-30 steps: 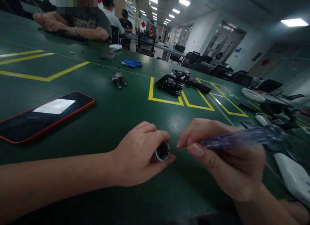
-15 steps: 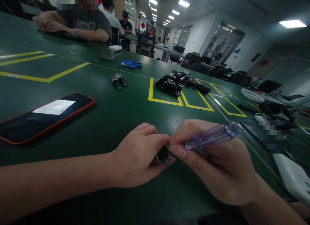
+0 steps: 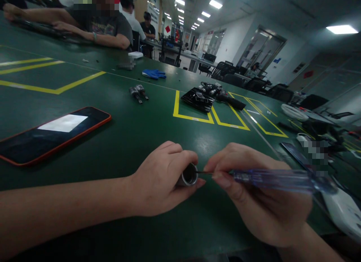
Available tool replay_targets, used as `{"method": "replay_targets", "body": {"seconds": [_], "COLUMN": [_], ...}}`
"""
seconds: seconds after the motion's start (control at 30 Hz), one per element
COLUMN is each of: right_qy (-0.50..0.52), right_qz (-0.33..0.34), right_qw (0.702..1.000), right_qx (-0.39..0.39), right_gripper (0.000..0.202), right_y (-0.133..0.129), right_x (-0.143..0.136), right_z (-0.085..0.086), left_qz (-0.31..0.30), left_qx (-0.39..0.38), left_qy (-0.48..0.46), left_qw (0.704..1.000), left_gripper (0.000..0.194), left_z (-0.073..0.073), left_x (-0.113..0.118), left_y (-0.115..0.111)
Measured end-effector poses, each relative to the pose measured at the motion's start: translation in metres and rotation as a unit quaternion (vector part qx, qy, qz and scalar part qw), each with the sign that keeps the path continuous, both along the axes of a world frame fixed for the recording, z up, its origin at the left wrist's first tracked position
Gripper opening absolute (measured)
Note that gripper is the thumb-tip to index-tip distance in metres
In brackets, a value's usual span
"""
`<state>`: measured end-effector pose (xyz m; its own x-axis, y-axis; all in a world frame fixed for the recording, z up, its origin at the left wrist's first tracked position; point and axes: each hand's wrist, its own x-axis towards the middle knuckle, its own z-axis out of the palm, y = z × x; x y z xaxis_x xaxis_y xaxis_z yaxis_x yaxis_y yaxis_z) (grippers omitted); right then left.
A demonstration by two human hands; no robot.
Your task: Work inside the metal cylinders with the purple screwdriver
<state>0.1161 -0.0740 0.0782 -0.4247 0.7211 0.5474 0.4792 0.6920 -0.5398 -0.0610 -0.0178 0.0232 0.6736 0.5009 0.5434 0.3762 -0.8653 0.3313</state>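
Observation:
My left hand (image 3: 163,181) is closed around a short grey metal tube (image 3: 189,175), whose open end faces right. Most of the tube is hidden by the fingers. In my right hand (image 3: 262,198) is a screwdriver (image 3: 276,179) with a clear purple handle, its thin shaft pinched between thumb and forefinger. The shaft points left and its tip is at the mouth of the tube; how far in it reaches I cannot tell. Both hands are low over the green table (image 3: 135,141).
A red-edged phone (image 3: 62,132) lies at left. Two small metal connectors (image 3: 138,93), a blue glove (image 3: 153,74) and a black packet with cables (image 3: 199,99) lie farther back. At right are a white power strip (image 3: 345,209) and dark items. A person (image 3: 104,28) sits across the table.
My right hand has drawn back to the right, showing more of the shaft, and the handle has swung down to nearly level. My left hand barely moved. The person opposite has spread their arms.

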Motion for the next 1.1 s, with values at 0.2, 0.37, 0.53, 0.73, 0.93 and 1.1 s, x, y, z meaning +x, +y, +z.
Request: {"method": "replay_targets", "body": {"seconds": [0.2, 0.37, 0.53, 0.73, 0.93, 1.1], "right_qy": [-0.019, -0.066, -0.036, -0.002, 0.025, 0.040], "right_qz": [-0.011, -0.014, 0.007, -0.005, -0.005, -0.007], "right_qw": [1.000, 0.997, 0.999, 1.000, 0.999, 0.998], "right_qx": [0.018, 0.033, 0.012, -0.021, -0.038, -0.058], "right_gripper": [0.001, 0.006, 0.007, 0.002, 0.004, 0.005], "right_y": [0.008, 0.014, 0.016, 0.013, 0.011, 0.009], "right_x": [-0.007, -0.011, -0.012, -0.005, 0.000, 0.000], "right_z": [0.005, 0.014, 0.015, 0.010, 0.007, 0.007], "left_qz": [0.001, 0.007, 0.001, 0.005, 0.003, 0.009], "left_qx": [-0.034, -0.056, -0.050, -0.032, -0.021, -0.028], "left_qy": [-0.014, -0.012, -0.033, -0.043, -0.050, -0.048], "left_qw": [0.999, 0.998, 0.998, 0.999, 0.999, 0.998], "left_gripper": [0.020, 0.020, 0.018, 0.019, 0.019, 0.018], "left_z": [0.003, 0.004, 0.004, 0.007, 0.007, 0.005], "left_x": [0.000, -0.002, -0.002, -0.002, -0.004, -0.003], "left_y": [-0.003, -0.003, -0.003, -0.004, -0.004, -0.005]}}
